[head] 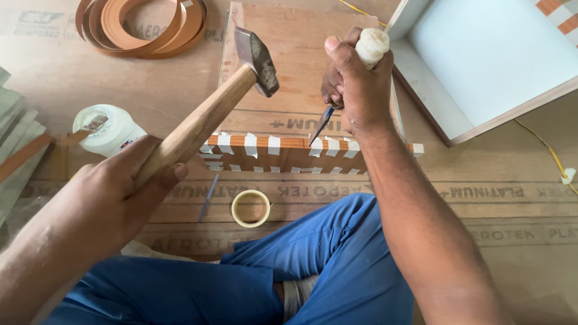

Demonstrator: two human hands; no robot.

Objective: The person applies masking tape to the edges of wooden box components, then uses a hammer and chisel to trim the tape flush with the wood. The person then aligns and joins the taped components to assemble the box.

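The left hand (114,192) has its grip closed round a wooden-handled hammer (211,108), head raised. The right hand (352,84) has its grip clenched on a chisel (322,123), tip below on the taped board edge (283,147). Beneath lies a plywood floor (512,198).

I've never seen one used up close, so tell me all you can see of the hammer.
The hammer has a pale brown wooden handle and a dark, worn metal head with a flat face and a tapered end. The left hand grips the handle's lower end, holding it raised and tilted, head up, above the board. Nothing else touches it.
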